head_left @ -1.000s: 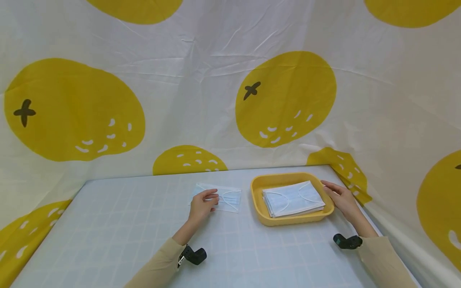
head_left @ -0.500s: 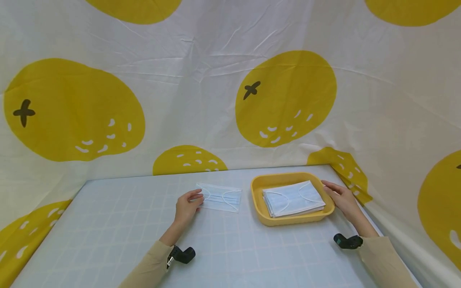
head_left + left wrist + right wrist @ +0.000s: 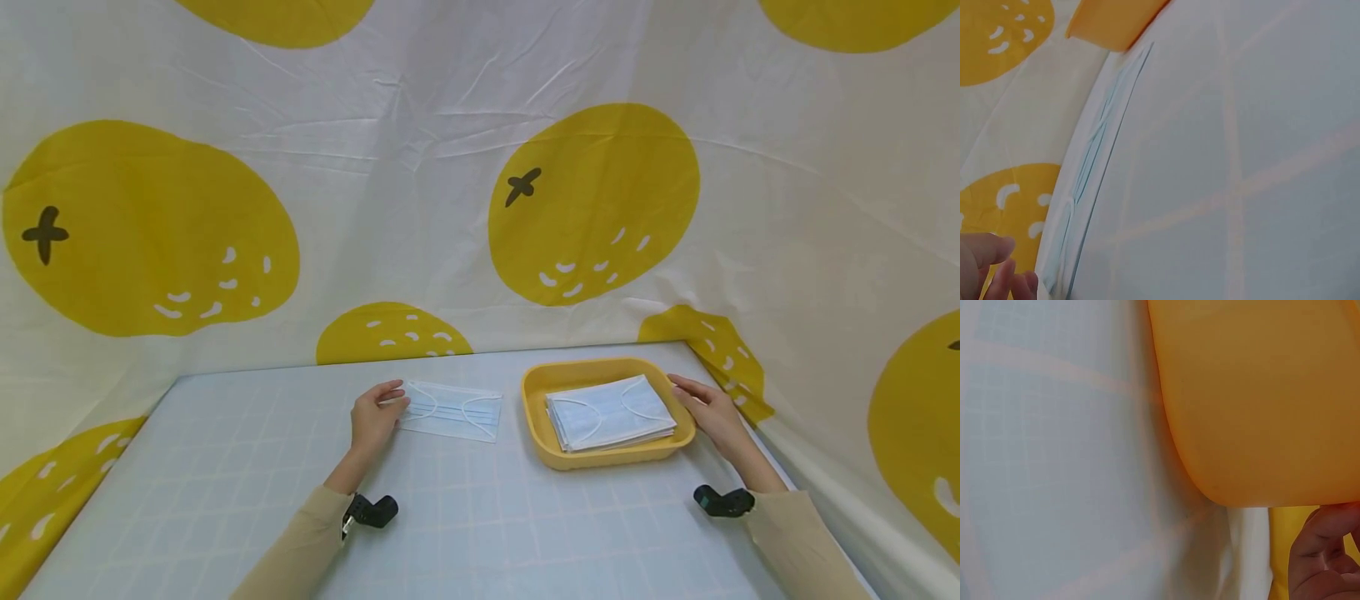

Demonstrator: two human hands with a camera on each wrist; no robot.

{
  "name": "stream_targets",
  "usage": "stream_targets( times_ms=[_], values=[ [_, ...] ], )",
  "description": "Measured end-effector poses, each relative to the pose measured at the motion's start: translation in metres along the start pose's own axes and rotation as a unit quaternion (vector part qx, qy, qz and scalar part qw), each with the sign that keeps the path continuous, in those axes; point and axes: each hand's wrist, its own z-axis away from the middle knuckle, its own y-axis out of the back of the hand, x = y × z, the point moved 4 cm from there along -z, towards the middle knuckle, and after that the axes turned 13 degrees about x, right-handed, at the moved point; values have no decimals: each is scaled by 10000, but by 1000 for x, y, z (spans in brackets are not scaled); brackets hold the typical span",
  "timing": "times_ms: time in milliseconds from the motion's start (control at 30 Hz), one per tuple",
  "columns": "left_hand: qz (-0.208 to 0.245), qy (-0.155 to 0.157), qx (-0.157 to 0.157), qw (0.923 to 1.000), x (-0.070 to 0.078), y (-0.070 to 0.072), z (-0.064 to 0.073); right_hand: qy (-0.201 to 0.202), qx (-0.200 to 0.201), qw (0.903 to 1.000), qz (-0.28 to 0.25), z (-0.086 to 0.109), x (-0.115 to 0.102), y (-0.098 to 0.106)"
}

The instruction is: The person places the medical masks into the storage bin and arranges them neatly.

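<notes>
A pale blue pleated face mask (image 3: 452, 414) lies flat on the table, its white ear loops folded over it. At its left end is my left hand (image 3: 372, 418), the fingers loosely bent. The left wrist view shows these fingers (image 3: 988, 250) beside the near end of the mask (image 3: 1089, 165). To the right stands a yellow tray (image 3: 531, 419) holding a stack of similar masks (image 3: 611, 414). My right hand (image 3: 712, 418) touches the tray's right side with extended fingers. From the right wrist, the tray wall (image 3: 1254, 406) fills much of the view, fingers (image 3: 1319, 547) against its edge.
A light blue checked cloth (image 3: 480, 517) covers the table. Behind it and at the sides hangs a white curtain (image 3: 420, 208) with large yellow fruit shapes. A black wrist camera (image 3: 375, 510) sits on the left sleeve, another camera (image 3: 723, 502) on the right.
My left hand has moved left across the loose mask, from over its middle to its left end, uncovering it. The mask, the tray and my right hand have stayed in place.
</notes>
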Motion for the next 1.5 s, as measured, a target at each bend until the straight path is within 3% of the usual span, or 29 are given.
stream_targets(
  times_ms=[100,333,867,1367,1500],
  values=[
    [-114,-63,122,9998,-1,0,-3,7,30,10000,43,-1,1,0],
    [-276,151,195,9993,-5,-2,-8,-58,99,9999,27,-2,3,-1],
    [-815,297,-414,9954,-7,-7,-16,32,14,10000,-31,0,1,1],
    [-1208,216,-388,9917,-4,-9,-15,-44,5,10000,-12,1,0,1],
    [-1252,245,-505,9905,-1,-7,-14,-126,9,9999,-21,-1,3,1]
  ],
)
